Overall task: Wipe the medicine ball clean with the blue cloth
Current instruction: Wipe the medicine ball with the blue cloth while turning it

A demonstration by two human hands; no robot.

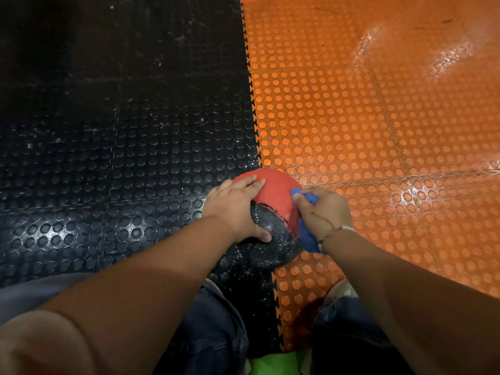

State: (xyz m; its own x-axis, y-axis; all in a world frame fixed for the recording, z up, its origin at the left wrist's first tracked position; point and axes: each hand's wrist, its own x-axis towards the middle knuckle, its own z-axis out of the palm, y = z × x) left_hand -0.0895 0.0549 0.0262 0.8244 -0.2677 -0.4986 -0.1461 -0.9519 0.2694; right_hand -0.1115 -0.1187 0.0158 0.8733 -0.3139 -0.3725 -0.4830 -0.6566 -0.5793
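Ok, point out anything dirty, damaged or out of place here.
The black half of the medicine ball carries whitish smears and specks, just below the left hand. The black mat beside it is speckled too. No damage shows.

The left hand (232, 207) is covering the left flank of the round red-and-black rubber medicine ball (273, 190); the right hand (324, 209) is hiding most of the crumpled blue cloth (308, 239) at its right. Below the ball, the view's lower edge is cutting off a green object (273, 364).
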